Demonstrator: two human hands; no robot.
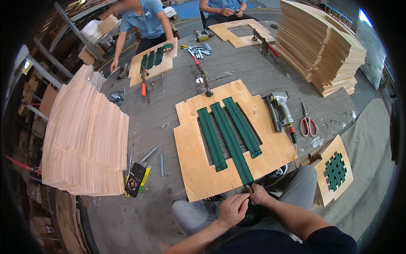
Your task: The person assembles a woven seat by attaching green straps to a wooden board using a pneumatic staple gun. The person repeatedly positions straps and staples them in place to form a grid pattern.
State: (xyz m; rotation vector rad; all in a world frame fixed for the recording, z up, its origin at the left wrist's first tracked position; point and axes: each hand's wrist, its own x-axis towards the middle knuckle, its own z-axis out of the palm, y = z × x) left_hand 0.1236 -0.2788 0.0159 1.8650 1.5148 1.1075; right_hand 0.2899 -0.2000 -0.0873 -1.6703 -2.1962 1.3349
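A wooden board (196, 177) with a cut-out lies on the table, its near edge jutting over my lap. Two short green webbing straps, a left one (211, 139) and a right one (243, 129), span the cut-out. Between them a longer green webbing strap (231, 142) runs past the near edge toward me. My right hand (259, 194) pinches this strap just below the board. Close beside it, my left hand (234, 210) is closed in a fist, its fingertips near the right hand; what it grips is hidden. A clamp (203, 76) touches the board's far edge.
A nail gun (281, 111) and red-handled scissors (308, 120) lie right of the board. Tall stacks of wooden boards stand left (84, 139) and far right (321, 46). A woven sample board (336, 171) leans at lower right. Two people work across the table.
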